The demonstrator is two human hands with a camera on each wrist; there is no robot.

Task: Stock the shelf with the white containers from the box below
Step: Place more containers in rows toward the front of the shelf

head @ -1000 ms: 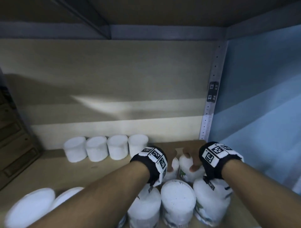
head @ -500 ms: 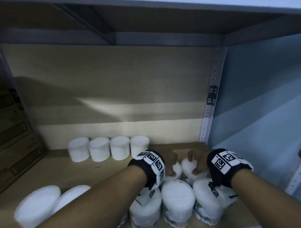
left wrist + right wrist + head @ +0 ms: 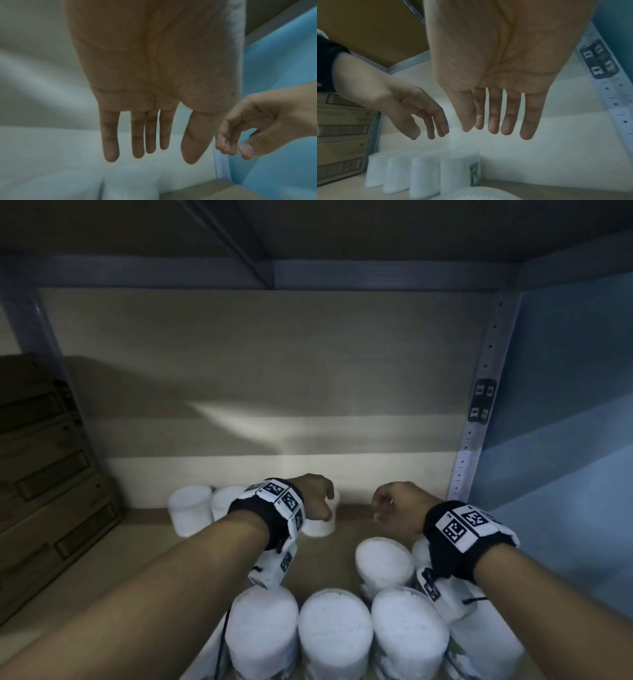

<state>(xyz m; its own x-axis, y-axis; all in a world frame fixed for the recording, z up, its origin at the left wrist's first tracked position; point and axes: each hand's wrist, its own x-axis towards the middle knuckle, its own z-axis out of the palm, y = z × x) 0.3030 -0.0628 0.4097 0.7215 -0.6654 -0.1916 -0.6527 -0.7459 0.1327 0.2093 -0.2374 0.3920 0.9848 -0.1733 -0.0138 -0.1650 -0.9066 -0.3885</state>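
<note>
Stack of brown boxes [image 3: 44, 474] is being seen past the shelf's left upright, outside the bay.

Back row of white containers [image 3: 190, 513] is being kept tight against the rear edge of the shelf [image 3: 137, 529], upright, side by side; four are being counted in the right wrist view. Likely so the front area is being left free for further rows.

Left hand [image 3: 313, 498] is being held just above the right end of that back row. Fingers [image 3: 109, 135] are being held straight and slightly spread, nothing gripped, no contact being shown.

Front cluster of containers [image 3: 334, 631] is being packed toward the front right corner of the shelf, touching one another.

Right hand [image 3: 397, 508] is being held above the bare gap between the back row and the cluster. Fingers [image 3: 494, 115] are hanging straight and relaxed, empty.

Judgement: both hands are between placements; the next fetch from the box below is being expected. Box is not being shown.
</note>
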